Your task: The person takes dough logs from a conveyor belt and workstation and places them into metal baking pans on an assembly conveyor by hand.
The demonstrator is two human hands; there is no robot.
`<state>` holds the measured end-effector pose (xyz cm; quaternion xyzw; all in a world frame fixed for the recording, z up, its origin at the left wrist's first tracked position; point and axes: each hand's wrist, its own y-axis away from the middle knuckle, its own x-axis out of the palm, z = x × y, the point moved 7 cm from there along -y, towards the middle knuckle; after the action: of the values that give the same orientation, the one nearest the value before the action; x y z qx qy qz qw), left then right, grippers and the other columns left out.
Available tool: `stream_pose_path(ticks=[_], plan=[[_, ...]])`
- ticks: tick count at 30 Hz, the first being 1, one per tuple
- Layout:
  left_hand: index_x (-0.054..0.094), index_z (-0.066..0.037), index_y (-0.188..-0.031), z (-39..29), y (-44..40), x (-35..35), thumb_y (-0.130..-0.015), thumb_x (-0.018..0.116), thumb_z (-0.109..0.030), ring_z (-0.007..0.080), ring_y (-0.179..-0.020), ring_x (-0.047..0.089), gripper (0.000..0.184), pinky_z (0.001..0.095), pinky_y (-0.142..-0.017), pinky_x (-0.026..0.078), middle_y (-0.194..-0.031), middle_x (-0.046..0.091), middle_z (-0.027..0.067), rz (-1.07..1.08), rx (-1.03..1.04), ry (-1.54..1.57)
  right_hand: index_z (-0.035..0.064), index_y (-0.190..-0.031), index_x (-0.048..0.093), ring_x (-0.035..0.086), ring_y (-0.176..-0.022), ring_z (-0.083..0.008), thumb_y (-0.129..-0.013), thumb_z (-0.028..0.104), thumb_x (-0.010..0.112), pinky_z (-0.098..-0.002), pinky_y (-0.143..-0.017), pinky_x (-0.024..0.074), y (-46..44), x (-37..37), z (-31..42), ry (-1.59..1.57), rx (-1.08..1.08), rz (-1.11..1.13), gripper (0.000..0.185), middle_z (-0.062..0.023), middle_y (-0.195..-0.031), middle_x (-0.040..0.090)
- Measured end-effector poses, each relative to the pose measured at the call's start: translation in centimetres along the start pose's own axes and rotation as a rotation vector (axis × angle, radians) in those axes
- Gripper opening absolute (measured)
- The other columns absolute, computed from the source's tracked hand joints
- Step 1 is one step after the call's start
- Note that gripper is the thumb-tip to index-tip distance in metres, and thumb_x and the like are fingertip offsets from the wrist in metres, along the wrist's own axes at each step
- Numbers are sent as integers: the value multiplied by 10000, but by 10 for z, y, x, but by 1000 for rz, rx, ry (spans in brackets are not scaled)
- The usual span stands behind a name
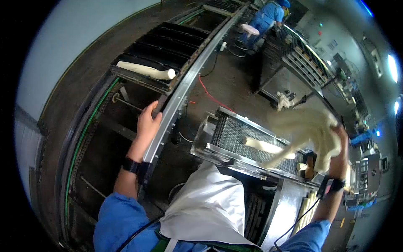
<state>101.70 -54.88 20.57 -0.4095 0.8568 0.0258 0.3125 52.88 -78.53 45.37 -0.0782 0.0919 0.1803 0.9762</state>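
Note:
My left hand (148, 122) is at the steel rail (176, 98) of the long conveyor, fingers stretched out and thumb apart, holding nothing. Just beyond it is a black grooved baking tray (161, 46), with one pale dough roll (145, 70) in its nearest groove. Raised at the right, my right hand (341, 140) grips a long, limp piece of dough (321, 134), which loops and is smeared by motion. Beneath it runs a mesh belt (235, 130) carrying another dough roll (268, 148) and a short dough piece (301, 166).
More dough strips (305, 210) lie beside a steel surface (285, 210) at lower right. A co-worker in blue (266, 19) is bent over a far bench, near a round stool (249, 30). A red hose (212, 94) trails across the floor. Racks (302, 63) stand behind.

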Motion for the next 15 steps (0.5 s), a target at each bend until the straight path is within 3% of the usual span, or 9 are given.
stream_pose_path(ticks=[1, 2, 3, 7, 9, 10, 11, 14, 15], plan=[[483, -33, -1264, -10, 18, -13, -849, 600, -142, 367, -1118, 505, 445, 415, -960, 398, -1195, 543, 199, -16, -9, -100, -32, -1204, 472, 559, -1064, -263, -905, 447, 485, -363, -902, 472, -23, 30, 22, -231, 89, 97, 565, -210, -1177, 542], [463, -34, -1274, -4, 33, -18, -852, 593, -144, 370, -1156, 466, 455, 423, -977, 380, -1231, 504, 212, -24, -10, -123, -49, -1188, 480, 585, -1020, -261, -914, 443, 468, -358, -886, 487, -38, 65, 50, -247, 3, 99, 562, -209, -1114, 578], [441, -28, -1292, 0, 47, -24, -858, 588, -145, 369, -1191, 438, 473, 436, -993, 364, -1269, 473, 211, -45, 1, -190, -15, -1200, 502, 560, -1057, -234, -932, 343, 482, -339, -919, 456, -82, 82, 60, -230, -19, 474, 448, -175, -1164, 560], [383, -25, -1332, 4, 84, -51, -901, 530, -196, 370, -1255, 370, 486, 471, -1030, 318, -1342, 406, 199, -106, -174, -249, 4, -1251, 505, 530, -1088, -184, -926, 265, 486, -290, -952, 417, -138, 228, 118, 32, -275, 773, 417, -127, -1223, 533], [384, -29, -1334, 9, 91, -54, -913, 506, -210, 359, -1276, 344, 475, 462, -1045, 300, -1353, 397, 197, -103, -108, -429, 73, -1261, 530, 500, -1132, -216, -908, 264, 490, -347, -989, 378, -166, 278, 124, 239, -632, 678, 403, -108, -1232, 544], [389, -32, -1332, 7, 93, -56, -910, 508, -201, 348, -1286, 331, 470, 451, -1051, 295, -1351, 401, 189, -87, -140, -399, 76, -1246, 543, 501, -1123, -207, -899, 256, 487, -357, -994, 365, -166, 285, 117, 281, -675, 570, 396, -100, -1229, 548], [398, -36, -1326, 7, 96, -56, -907, 513, -199, 345, -1283, 333, 464, 451, -1053, 294, -1344, 407, 180, -102, -135, -370, 7, -1161, 597, 577, -989, -175, -815, 129, 550, -278, -884, 437, -169, 295, 102, 149, -563, 457, 370, -112, -1060, 635], [405, -35, -1318, 10, 98, -52, -908, 515, -199, 347, -1273, 341, 456, 453, -1055, 296, -1330, 408, 185, -98, -98, -361, 0, -1099, 632, 596, -874, -176, -760, 56, 522, -277, -796, 469, -170, 316, 5, 296, -367, 448, 361, -112, -963, 661], [405, -35, -1318, 11, 98, -52, -908, 515, -199, 347, -1273, 341, 456, 453, -1055, 296, -1330, 408, 185, -106, -99, -361, 9, -1105, 632, 605, -875, -204, -740, 55, 527, -301, -806, 477, -159, 317, -33, 417, -575, 493, 382, -127, -967, 663]])
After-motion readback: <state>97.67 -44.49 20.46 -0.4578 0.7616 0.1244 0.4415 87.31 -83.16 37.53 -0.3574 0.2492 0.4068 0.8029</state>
